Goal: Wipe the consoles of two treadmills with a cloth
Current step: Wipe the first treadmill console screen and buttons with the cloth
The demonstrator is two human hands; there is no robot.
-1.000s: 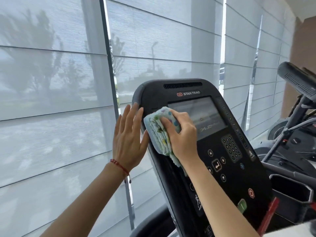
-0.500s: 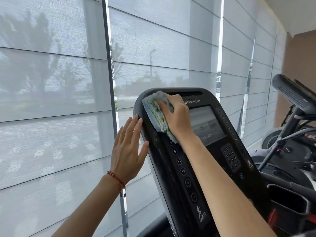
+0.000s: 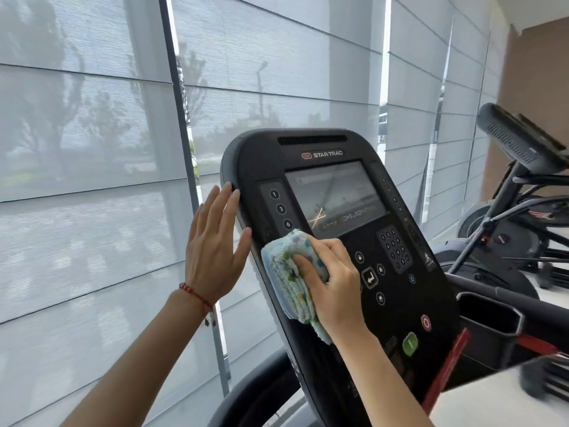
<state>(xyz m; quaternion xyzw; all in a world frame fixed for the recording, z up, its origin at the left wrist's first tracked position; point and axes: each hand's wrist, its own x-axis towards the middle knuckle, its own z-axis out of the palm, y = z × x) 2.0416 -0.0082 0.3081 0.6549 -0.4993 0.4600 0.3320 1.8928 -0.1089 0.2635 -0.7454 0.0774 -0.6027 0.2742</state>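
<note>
Right hand (image 3: 335, 291) grips folded cloth (image 3: 292, 278) against Star Trac treadmill console (image 3: 308, 146), lower left; left hand (image 3: 212, 245), fingers straight, braces its edge. Advice: firm overlapping strokes, avoid pressing buttons.

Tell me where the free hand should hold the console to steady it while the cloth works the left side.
Probably the console's rounded left rim, approached from the left. The left hand rests there now, fingers straight, thumb on the front edge. The rim is thick, curved and button-free, so fingers could wrap behind it. That stays clear of the number buttons and the cloth gripped by the right hand.
</note>
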